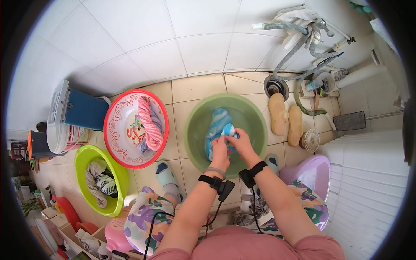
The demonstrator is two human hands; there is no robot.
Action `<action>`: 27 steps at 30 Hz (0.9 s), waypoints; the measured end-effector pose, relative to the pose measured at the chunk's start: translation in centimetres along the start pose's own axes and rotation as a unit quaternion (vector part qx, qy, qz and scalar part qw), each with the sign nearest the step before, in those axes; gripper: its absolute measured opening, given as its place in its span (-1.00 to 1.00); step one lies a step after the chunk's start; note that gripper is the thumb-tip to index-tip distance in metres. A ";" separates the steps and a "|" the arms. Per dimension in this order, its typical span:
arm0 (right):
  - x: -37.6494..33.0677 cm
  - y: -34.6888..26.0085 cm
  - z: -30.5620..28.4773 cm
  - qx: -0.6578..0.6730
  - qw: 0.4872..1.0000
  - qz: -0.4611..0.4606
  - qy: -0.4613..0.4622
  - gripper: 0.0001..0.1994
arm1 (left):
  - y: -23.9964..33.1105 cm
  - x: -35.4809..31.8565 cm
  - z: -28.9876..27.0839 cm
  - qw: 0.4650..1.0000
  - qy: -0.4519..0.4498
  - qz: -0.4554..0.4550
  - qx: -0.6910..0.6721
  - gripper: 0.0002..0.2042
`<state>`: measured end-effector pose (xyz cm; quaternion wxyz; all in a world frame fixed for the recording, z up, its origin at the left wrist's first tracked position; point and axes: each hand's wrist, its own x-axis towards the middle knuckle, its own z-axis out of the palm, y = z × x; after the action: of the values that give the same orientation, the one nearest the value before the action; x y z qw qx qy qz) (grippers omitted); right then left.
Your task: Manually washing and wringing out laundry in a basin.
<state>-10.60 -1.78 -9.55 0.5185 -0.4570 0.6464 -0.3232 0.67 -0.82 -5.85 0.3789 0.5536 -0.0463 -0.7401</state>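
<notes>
A blue and white striped cloth [219, 123] lies partly in the water of a round green basin [195, 108] on the floor in front of me. Over the middle of the basin, my left hand [220, 151] and my right hand [242, 143] meet, both closed on a bunched end of this cloth. The fingertips of both hands pinch it close together, a small blue and white bulge showing above them. The rest of the cloth hangs down to the left into the water. Parts of the cloth beneath my fingers are hidden.
Left of the basin stand a red-rimmed enamel basin [113, 143] with twisted pink and grey cloths, and a lime-green tub [82, 173] holding laundry. To the right are tan slippers [277, 113], a floor drain [276, 86], hoses [284, 65], a scrub brush [349, 121] and a purple basin [318, 167].
</notes>
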 end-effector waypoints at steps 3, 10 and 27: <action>-2.4 -4.6 0.3 0.167 0.979 0.106 0.037 -0.70 | -0.7 0.3 -0.5 0.979 -0.036 -0.135 -0.147 -0.56; -4.2 -5.4 3.2 0.117 0.990 0.044 0.061 -0.73 | -1.6 3.7 -2.7 0.944 -0.093 -0.146 -0.280 -0.67; 0.0 -3.9 3.6 -0.169 0.979 -0.087 0.071 -0.73 | -1.0 4.4 -2.5 0.973 -0.096 -0.035 -0.208 -0.73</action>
<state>-6.09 -3.06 -6.97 0.3566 -0.5685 0.6844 -0.2850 1.88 -1.92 -10.77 0.4536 0.3899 0.0918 -0.7961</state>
